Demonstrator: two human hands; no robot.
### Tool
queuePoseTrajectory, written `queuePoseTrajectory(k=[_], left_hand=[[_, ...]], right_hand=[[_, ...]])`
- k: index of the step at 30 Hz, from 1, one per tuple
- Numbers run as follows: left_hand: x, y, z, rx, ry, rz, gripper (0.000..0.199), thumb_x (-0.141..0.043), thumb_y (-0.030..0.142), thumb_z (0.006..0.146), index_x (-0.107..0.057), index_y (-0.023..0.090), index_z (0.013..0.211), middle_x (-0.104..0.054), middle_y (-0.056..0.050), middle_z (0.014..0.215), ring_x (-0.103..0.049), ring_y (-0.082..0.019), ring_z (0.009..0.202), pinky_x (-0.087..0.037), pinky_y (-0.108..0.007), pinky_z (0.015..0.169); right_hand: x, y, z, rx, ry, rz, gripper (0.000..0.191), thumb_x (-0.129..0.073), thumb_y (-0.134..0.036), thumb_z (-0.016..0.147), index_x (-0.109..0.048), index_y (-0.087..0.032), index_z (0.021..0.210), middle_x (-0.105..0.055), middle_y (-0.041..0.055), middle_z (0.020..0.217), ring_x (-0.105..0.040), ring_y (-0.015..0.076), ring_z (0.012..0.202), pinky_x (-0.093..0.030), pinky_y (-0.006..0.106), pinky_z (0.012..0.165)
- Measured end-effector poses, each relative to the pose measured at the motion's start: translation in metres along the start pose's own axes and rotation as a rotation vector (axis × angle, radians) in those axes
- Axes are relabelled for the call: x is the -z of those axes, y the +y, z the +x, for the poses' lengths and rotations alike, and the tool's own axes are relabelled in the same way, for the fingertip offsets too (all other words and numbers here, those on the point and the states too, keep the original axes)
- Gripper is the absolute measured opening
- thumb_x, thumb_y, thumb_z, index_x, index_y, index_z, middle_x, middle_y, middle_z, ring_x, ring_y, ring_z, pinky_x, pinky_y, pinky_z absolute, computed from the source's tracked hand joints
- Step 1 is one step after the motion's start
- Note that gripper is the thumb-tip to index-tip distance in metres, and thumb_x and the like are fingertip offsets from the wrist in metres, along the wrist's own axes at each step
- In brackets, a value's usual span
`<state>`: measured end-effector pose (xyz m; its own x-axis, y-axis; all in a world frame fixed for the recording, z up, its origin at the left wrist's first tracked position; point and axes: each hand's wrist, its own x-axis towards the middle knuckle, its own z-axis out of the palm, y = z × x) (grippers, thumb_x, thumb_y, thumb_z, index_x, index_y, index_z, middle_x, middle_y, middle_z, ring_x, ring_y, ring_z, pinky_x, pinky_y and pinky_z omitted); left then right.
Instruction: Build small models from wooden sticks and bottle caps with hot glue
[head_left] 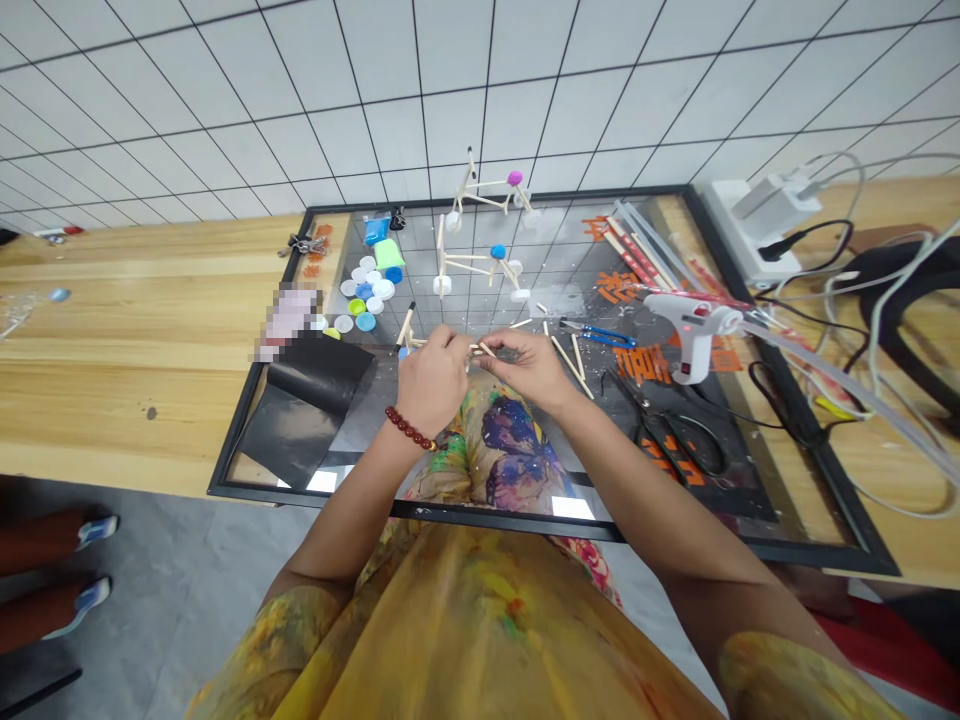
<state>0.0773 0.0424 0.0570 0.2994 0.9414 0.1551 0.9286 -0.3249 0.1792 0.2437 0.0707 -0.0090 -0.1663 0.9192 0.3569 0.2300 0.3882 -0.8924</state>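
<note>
My left hand (pixel 433 380), with a bead bracelet at the wrist, is closed with its fingertips around pale wooden sticks just over the glass. My right hand (pixel 529 368) pinches a short wooden stick (pixel 487 350) against them; the joint is mostly hidden by my fingers. Beyond my left knuckles a dark-tipped stick (pixel 406 325) pokes up, and whether it joins the held piece I cannot tell. Farther back stand two stick models with white wheels, one with a blue ball (pixel 498 252), the other with a magenta ball (pixel 514 178). Loose sticks (pixel 571 365) lie right of my right hand.
Bottle caps (pixel 365 321) and a green clay pack (pixel 388 254) lie at back left, black sheets (pixel 300 425) nearer. On the right are blue snips (pixel 600 333), pliers (pixel 675 430), a white glue gun (pixel 691 330) and a power strip (pixel 750 235) with tangled cables. A person's feet show at lower left.
</note>
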Motion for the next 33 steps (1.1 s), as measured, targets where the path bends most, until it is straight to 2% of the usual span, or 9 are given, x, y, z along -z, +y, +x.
queuePoseTrajectory(k=[6, 10, 15, 18, 28, 33], left_hand=[[0.002, 0.0, 0.002, 0.004, 0.013, -0.022, 0.029, -0.043, 0.014, 0.097, -0.068, 0.021, 0.11, -0.068, -0.007, 0.111, -0.068, -0.019, 0.086, -0.046, -0.028, 0.065], [0.001, 0.0, 0.003, -0.035, 0.001, -0.062, 0.031, -0.042, 0.011, 0.096, -0.067, 0.021, 0.112, -0.067, -0.006, 0.115, -0.067, -0.019, 0.091, -0.049, -0.027, 0.072], [-0.003, -0.002, 0.003, -0.054, 0.038, -0.094, 0.032, -0.042, 0.01, 0.095, -0.068, 0.021, 0.112, -0.067, -0.007, 0.112, -0.066, -0.019, 0.094, -0.051, -0.028, 0.077], [-0.006, -0.003, 0.002, -0.054, 0.08, -0.108, 0.031, -0.042, 0.013, 0.097, -0.068, 0.02, 0.111, -0.067, -0.007, 0.109, -0.066, -0.019, 0.093, -0.051, -0.028, 0.077], [-0.026, 0.001, -0.001, -0.088, 0.212, -0.144, 0.034, -0.042, 0.008, 0.093, -0.07, 0.018, 0.111, -0.068, -0.009, 0.11, -0.067, -0.019, 0.093, -0.05, -0.026, 0.077], [-0.028, 0.001, -0.002, -0.118, 0.229, -0.143, 0.033, -0.044, 0.008, 0.092, -0.07, 0.018, 0.11, -0.069, -0.009, 0.11, -0.067, -0.018, 0.093, -0.05, -0.025, 0.077]], right_hand=[[0.005, -0.001, 0.001, -0.058, -0.056, 0.03, 0.016, -0.075, -0.038, 0.08, -0.079, -0.022, 0.084, -0.078, 0.0036, 0.086, -0.07, 0.0196, 0.081, -0.052, 0.033, 0.079], [0.006, 0.001, 0.003, -0.025, -0.086, 0.011, 0.018, -0.073, -0.039, 0.084, -0.078, -0.022, 0.085, -0.078, 0.0038, 0.09, -0.07, 0.0198, 0.085, -0.053, 0.033, 0.082], [0.008, -0.004, 0.004, 0.143, -0.164, -0.22, 0.023, -0.054, -0.031, 0.097, -0.072, -0.02, 0.088, -0.072, 0.0073, 0.089, -0.065, 0.0197, 0.085, -0.05, 0.034, 0.08], [0.008, -0.007, 0.004, 0.185, -0.193, -0.359, 0.023, -0.049, -0.027, 0.098, -0.069, -0.019, 0.091, -0.068, 0.0089, 0.088, -0.062, 0.0209, 0.084, -0.048, 0.033, 0.077], [0.016, -0.012, 0.0, 0.15, -0.272, -0.503, 0.026, -0.042, -0.024, 0.099, -0.066, -0.016, 0.09, -0.063, 0.0117, 0.089, -0.059, 0.0236, 0.087, -0.047, 0.036, 0.081], [0.015, -0.012, -0.002, 0.136, -0.276, -0.537, 0.024, -0.044, -0.024, 0.098, -0.065, -0.017, 0.09, -0.063, 0.0116, 0.091, -0.059, 0.0243, 0.088, -0.048, 0.038, 0.082]])
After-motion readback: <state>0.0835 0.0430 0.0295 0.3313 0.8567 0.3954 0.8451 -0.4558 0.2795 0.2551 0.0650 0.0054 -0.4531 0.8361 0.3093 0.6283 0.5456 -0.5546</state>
